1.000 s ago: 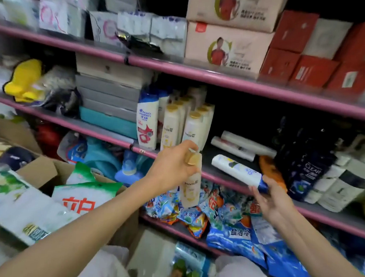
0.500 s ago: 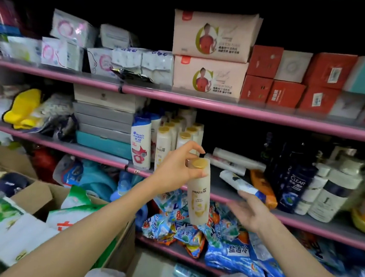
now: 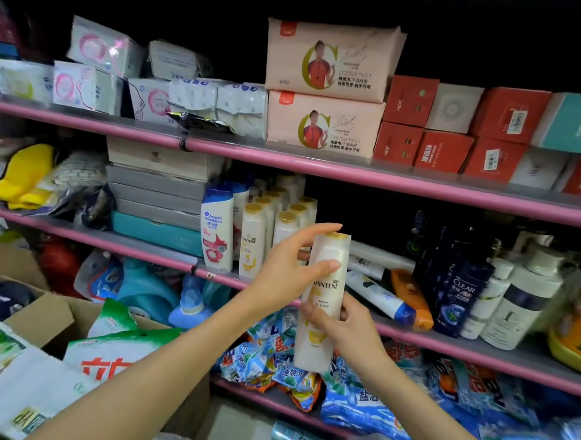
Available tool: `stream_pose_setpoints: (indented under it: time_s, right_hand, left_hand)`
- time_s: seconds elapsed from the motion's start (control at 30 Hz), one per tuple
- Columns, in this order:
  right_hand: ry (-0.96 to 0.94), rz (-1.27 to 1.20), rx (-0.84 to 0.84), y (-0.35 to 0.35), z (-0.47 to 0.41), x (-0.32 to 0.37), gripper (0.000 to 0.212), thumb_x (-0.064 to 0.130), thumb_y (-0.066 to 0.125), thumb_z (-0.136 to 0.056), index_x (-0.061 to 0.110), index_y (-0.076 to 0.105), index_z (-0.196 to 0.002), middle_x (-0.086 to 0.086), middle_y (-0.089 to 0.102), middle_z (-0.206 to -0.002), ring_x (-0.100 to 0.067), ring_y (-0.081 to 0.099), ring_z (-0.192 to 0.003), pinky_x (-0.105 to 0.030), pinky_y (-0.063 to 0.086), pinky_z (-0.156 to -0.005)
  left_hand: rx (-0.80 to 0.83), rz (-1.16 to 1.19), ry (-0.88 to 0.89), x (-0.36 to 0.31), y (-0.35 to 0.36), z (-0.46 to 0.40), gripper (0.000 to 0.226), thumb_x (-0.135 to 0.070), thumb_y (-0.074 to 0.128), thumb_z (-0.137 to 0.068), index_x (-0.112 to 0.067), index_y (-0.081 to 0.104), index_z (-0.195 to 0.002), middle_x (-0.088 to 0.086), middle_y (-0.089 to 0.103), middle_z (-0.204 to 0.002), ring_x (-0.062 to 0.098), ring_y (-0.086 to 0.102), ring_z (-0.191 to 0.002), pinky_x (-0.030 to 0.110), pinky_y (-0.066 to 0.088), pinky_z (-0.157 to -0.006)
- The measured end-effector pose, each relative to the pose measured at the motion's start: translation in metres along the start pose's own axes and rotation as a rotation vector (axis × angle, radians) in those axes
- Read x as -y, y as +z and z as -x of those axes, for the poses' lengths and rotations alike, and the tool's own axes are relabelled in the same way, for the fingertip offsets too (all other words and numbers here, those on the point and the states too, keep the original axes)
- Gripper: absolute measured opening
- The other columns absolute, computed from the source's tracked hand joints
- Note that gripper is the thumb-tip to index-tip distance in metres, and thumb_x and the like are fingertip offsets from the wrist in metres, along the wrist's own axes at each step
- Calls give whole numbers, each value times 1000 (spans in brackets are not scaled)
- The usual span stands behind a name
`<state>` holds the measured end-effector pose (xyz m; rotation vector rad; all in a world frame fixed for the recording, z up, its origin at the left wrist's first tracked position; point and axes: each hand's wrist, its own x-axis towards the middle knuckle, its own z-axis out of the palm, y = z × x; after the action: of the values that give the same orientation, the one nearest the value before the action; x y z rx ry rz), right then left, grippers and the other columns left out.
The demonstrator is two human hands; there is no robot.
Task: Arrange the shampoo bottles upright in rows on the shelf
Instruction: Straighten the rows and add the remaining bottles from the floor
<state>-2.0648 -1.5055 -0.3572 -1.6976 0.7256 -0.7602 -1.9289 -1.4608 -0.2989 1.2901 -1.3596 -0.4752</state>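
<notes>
Both hands are on one white Pantene bottle [image 3: 323, 301], which is up in the air in front of the middle shelf [image 3: 445, 347] — not on it yet. The left hand [image 3: 287, 271] pinches the top part, thumb across the front and a finger by the gold cap. The right hand [image 3: 338, 323] wraps round the lower half from behind. The bottle stands almost straight. Just behind it, more Pantene bottles [image 3: 274, 229] stand in neat rows next to a Head & Shoulders bottle [image 3: 217, 228]. To the right, some tubes [image 3: 380, 296] lie flat on the shelf. What could go wrong? The gap beside the rows looks small, so pushing the bottle in fast could bump the front ones and tip them like dominoes. It could also land on a flat tube and wobble — those tubes may need moving first.
</notes>
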Motion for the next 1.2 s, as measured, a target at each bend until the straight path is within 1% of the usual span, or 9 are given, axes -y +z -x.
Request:
stream_pose_setpoints:
  time_s: [0.1,0.23,0.37,0.5,0.67,0.83,0.97,1.07,1.2]
  right_hand:
    - [-2,-16,4,3,1,5,30,41,74,-76,26,64,-99,11,73,-92,-5,70,-81,-17,52,-67]
    - [-4,-12,-8,5,5,9,30,43,74,-76,25,64,-98,11,73,-89,-4,70,-78,-13,51,-60]
    - [-3,9,-12,8,5,6,26,39,74,-78,25,65,-98,6,73,-90,-7,70,-79,-21,54,-67]
    - [6,31,-3,9,7,2,27,36,74,-78,27,64,-101,7,73,-94,-7,69,-84,-31,56,-77]
    - [-14,112,-4,6,8,4,31,34,73,-79,30,60,-107,11,70,-98,4,65,-83,-16,49,-69]
    - [4,114,18,8,13,-1,33,35,74,-78,28,59,-107,8,71,-99,1,66,-84,-23,54,-73]
    - [17,114,11,7,11,-1,31,34,74,-78,28,60,-106,9,71,-96,2,66,-83,-23,54,-73]
    - [21,99,28,8,9,0,28,33,75,-77,26,62,-101,7,73,-93,-3,68,-81,-26,56,-74]
    - [53,55,54,14,8,-3,28,29,77,-75,20,65,-99,5,74,-92,-7,70,-83,-30,56,-79]
  left_hand:
    - [-8,34,-13,1,1,2,48,-18,68,-84,-41,54,-124,-9,61,-119,10,63,-100,33,57,-83]
    - [-26,48,-26,-2,-2,3,43,-18,69,-84,-45,56,-115,-13,62,-110,6,65,-90,24,57,-73]
    - [-41,43,-31,-3,-4,5,40,-17,71,-82,-46,59,-107,-8,64,-107,7,67,-84,24,58,-70]
    - [-49,5,-36,-3,-7,5,27,-23,66,-87,-36,63,-110,-6,65,-106,9,67,-88,28,58,-75]
    - [-40,20,-98,-3,-13,-2,21,-46,57,-89,-38,65,-107,-15,66,-108,-3,60,-102,27,51,-88]
    - [-51,46,-103,3,-11,-2,24,-46,58,-89,-29,69,-102,-10,70,-102,1,63,-98,26,51,-85]
    - [-67,69,-66,6,-8,1,22,-39,57,-92,-29,69,-109,-9,70,-104,3,64,-99,24,53,-85]
    - [-72,17,2,8,-2,3,21,-34,53,-95,-32,70,-108,-15,70,-103,0,62,-99,17,49,-82]
    - [-29,-83,43,13,4,2,20,-36,50,-97,-38,69,-104,-24,68,-100,-6,60,-98,15,48,-83]
